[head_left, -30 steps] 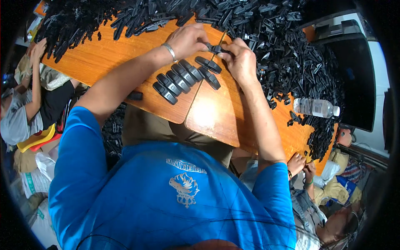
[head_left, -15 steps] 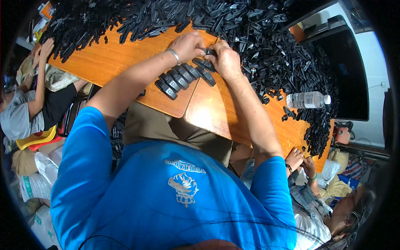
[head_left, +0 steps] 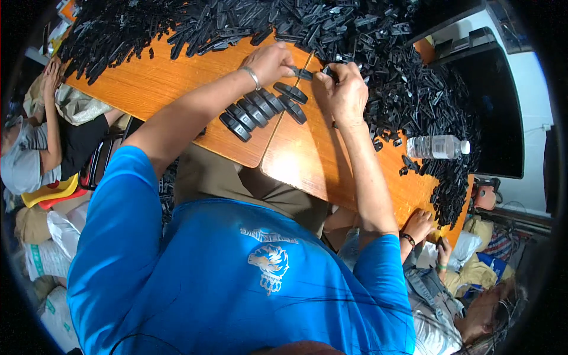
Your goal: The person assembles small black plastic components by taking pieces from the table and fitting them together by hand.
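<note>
Black plastic piece (head_left: 303,74) pinched at one end by the left hand (head_left: 270,64).
Right hand (head_left: 347,89) half-curled, its hold unclear; several black pieces (head_left: 255,114) set out nearby seem done, a far larger loose heap (head_left: 331,29) remains beyond; bare tabletop (head_left: 307,148) gives room toward its near edge.

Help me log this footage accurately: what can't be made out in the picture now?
All in the head view:
One end of the black piece in the left hand: covered by that hand.
Whether the right hand grips anything: its own grasp and the dark pile behind obscure this.
The pile's far edge: cut off by the picture's top.
The pile's lower parts: buried under others.
</note>
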A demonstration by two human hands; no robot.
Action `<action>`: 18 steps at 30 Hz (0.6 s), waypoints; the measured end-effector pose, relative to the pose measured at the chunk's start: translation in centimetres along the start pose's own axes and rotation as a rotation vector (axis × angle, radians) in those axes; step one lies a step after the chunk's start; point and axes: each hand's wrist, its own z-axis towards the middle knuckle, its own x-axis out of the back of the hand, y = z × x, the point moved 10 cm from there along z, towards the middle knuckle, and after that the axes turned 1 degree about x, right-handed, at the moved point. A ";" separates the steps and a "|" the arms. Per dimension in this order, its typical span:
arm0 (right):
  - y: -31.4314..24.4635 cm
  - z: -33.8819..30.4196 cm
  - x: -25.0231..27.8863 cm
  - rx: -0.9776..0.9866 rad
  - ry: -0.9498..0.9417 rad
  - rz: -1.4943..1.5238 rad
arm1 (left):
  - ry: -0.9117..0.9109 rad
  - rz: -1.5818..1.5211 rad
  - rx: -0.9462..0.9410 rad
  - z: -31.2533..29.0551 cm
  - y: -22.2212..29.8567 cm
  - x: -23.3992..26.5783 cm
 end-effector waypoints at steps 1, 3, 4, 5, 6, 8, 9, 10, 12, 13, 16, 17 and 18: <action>0.4 -0.2 -0.8 -0.002 -0.001 0.003 | -0.019 -0.030 0.001 -0.7 0.0 -0.4; 0.7 -0.2 -2.9 0.030 -0.080 0.011 | -0.004 -0.021 0.009 -0.7 -0.1 -0.2; 0.7 -0.2 -3.5 0.032 -0.081 0.013 | 0.013 -0.015 0.013 -0.6 -0.2 0.0; 0.7 -0.3 -4.3 0.036 -0.094 0.040 | 0.014 -0.015 0.015 -0.8 -0.3 0.0; 0.7 -0.2 -4.8 0.041 -0.105 0.064 | 0.018 -0.008 -0.008 -0.9 0.0 0.1; 1.2 0.1 -5.5 0.041 -0.119 0.051 | 0.023 -0.003 -0.029 -0.9 0.3 0.2; 1.1 0.2 -5.9 0.035 -0.153 0.063 | 0.029 -0.010 -0.034 -1.0 0.3 0.1; 1.2 0.3 -6.3 0.028 -0.187 0.074 | 0.035 -0.017 -0.038 -1.1 0.2 0.1; 1.4 0.8 -6.3 0.034 -0.203 0.083 | 0.040 -0.014 -0.048 -1.0 0.1 0.2; 1.1 1.1 -6.4 0.075 -0.224 0.084 | 0.046 -0.009 -0.064 -1.0 0.3 0.4; 0.2 1.5 -6.8 0.137 -0.274 0.091 | -0.018 -0.006 -0.017 -0.8 -0.2 -0.3; -0.7 1.8 -7.1 0.206 -0.260 0.118 | -0.021 -0.010 -0.016 -0.8 -0.1 -0.5; -1.7 2.4 -7.2 0.281 -0.237 0.147 | -0.006 -0.014 -0.010 -0.5 -0.2 -0.4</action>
